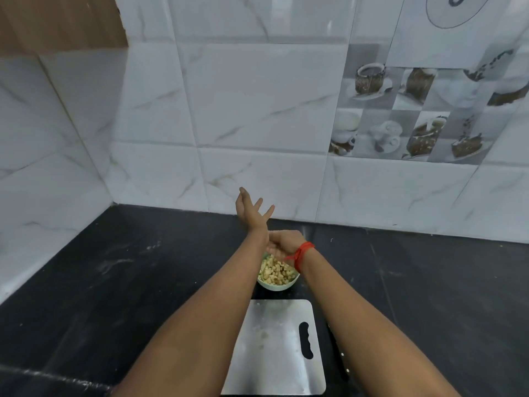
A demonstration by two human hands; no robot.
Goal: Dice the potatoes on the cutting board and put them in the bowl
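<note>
While hands [253, 213] [283, 242] meet, bowl [276, 286] sits beneath — w/ potatoes [276, 272].

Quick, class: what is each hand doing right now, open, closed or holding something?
Left hand: open, fingers spread, holding nothing.
Right hand: open, fingers against the left wrist, over the bowl.
</note>
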